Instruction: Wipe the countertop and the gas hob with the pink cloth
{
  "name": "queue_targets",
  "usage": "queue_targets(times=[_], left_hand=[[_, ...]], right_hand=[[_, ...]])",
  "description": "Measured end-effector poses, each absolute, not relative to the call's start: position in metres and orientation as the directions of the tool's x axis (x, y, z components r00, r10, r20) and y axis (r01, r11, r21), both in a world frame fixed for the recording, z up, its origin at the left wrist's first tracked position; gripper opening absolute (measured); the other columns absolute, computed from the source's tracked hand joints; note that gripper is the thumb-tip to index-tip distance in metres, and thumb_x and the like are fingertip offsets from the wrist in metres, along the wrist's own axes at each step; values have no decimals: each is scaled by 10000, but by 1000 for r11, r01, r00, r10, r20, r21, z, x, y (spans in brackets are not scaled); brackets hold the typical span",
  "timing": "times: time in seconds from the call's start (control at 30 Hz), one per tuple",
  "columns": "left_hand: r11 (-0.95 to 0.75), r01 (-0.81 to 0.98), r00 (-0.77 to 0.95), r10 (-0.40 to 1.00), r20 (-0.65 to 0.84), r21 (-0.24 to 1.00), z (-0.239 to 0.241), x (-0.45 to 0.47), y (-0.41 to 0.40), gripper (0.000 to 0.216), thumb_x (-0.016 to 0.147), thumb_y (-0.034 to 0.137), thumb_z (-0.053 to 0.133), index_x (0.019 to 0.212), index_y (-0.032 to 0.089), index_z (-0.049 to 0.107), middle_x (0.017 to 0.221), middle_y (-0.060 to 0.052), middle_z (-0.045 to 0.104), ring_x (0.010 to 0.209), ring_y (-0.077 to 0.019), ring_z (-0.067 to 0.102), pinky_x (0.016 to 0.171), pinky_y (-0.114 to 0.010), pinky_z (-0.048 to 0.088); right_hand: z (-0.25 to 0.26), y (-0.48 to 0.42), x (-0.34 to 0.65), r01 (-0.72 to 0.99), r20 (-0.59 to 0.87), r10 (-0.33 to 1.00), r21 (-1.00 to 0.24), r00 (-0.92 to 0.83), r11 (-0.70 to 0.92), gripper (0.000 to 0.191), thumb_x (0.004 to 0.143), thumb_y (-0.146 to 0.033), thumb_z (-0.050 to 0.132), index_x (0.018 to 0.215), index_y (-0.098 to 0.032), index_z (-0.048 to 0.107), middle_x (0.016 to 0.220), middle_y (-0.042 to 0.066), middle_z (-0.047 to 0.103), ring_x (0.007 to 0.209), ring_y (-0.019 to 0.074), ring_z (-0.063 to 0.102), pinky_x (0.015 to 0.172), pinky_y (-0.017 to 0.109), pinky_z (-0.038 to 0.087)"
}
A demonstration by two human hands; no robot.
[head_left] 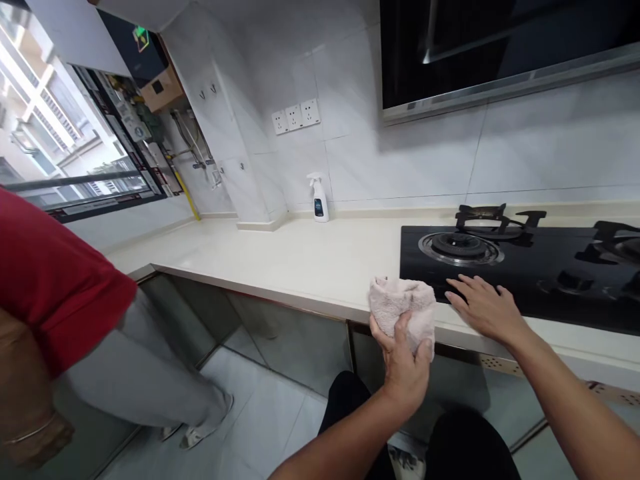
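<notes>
Head view: folded pink cloth (400, 297) at the countertop's (320, 252) front edge, by the hob's (543, 270) near-left corner. Left hand (405, 373) is nearer, fingers curled, gripping it; cloth extends beyond the fingertips, roughly square, no clear long axis. Right hand (483, 310): fingers spread at the hob's front edge, contact unclear. Spray bottle (320, 203): countertop's back edge.

Cloth (385, 310): one, in the left hand (406, 377)
Hob (530, 270): one, at the right hand (483, 308)
Burners (457, 245): two in view, beyond the right hand
Spray bottle (321, 205): one, beyond the left hand
Wall sockets (294, 117): three, higher beyond the left hand
Wall hooks (213, 88): four, left of those
Other person (65, 280): one, left of the left hand
</notes>
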State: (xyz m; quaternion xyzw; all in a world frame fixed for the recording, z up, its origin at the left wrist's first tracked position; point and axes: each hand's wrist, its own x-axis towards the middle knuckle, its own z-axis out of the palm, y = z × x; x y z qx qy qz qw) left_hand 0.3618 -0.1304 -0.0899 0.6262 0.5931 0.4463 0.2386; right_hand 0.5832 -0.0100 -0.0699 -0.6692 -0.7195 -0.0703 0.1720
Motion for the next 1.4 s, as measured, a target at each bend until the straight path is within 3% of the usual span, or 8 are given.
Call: queue_targets(times=[0.13, 0.27, 0.4, 0.57, 0.67, 0.8, 1.0, 1.4], left_hand=[[-177, 587, 41, 981, 190, 790, -68, 340, -136, 706, 917, 235, 582, 1597, 341, 426, 1760, -25, -140, 1538, -360, 381, 1276, -413, 310], [-240, 608, 200, 969, 147, 757, -48, 309, -125, 868, 858, 207, 597, 1656, 386, 304, 1768, -28, -125, 1460, -388, 490, 1243, -463, 356], [-367, 524, 309, 923, 230, 768, -39, 290, -107, 966, 795, 204, 636, 1681, 281, 259, 1773, -91, 86, 1570, -367, 311, 1279, -464, 297], [-375, 394, 416, 887, 201, 839, -25, 240, -83, 746, 837, 207, 520, 1580, 187, 458, 1354, -140, 684, 1116, -264, 701, 1053, -460, 542], [-337, 522, 208, 941, 267, 783, -6, 203, -59, 604, 888, 286, 504, 1481, 186, 565, 1186, -105, 748, 783, -187, 700, 872, -398, 600], [-385, 759, 77, 854, 515, 525, 14, 183, -9, 491, 914, 350, 488, 1340, 197, 679, 1317, -105, 704, 982, -220, 696, 1003, -403, 555], [-79, 966, -17, 931, 363, 247, 0, 185, 39, 458, 887, 325, 477, 1221, 193, 761, 1364, -155, 689, 1316, -387, 575, 1096, -554, 470], [-64, 980, 1, 946, 325, 186, -6, 182, 41, 488, 904, 390, 446, 1247, 227, 751, 1404, -130, 665, 1309, -381, 555, 1092, -535, 450]], right_hand=[[-65, -12, 584, 971, 425, 904, -197, -39, 135, 583, 1016, -544, 338, 1422, -248, 633, 1560, 128, 535, 1457, 372, 451, 1164, 667, 338], [-49, -37, 564, 897, 753, 658, -309, 26, 317, 473, 1030, -500, 406, 1292, -207, 669, 1423, 162, 604, 1338, 332, 549, 1103, 564, 431], [-43, -75, 509, 775, 890, 395, -81, -227, 627, 350, 994, -369, 559, 1308, -226, 621, 1360, 136, 623, 1352, 317, 525, 1142, 543, 391], [-45, -84, 433, 764, 668, 581, -29, -465, 645, 695, 908, -294, 717, 1536, -194, 438, 1488, 188, 533, 1336, 324, 527, 1094, 503, 444], [-35, -74, 399, 880, 558, 743, -46, -370, 473, 837, 834, -350, 818, 1559, -196, 429, 1437, 228, 556, 1258, 373, 561, 1012, 537, 470], [-29, -62, 375, 880, 557, 723, 30, -408, 474, 657, 871, -308, 775, 1462, -168, 525, 1443, 250, 549, 1256, 371, 558, 978, 508, 472], [-58, -52, 384, 829, 748, 502, 114, -434, 548, 628, 891, -403, 779, 1438, -218, 531, 1587, 225, 452, 1410, 371, 467, 1032, 480, 438], [-98, -103, 606, 865, 814, 435, 153, -385, 478, 643, 907, -462, 753, 1452, -230, 502, 1414, 190, 600, 1320, 333, 540, 1055, 490, 432]])
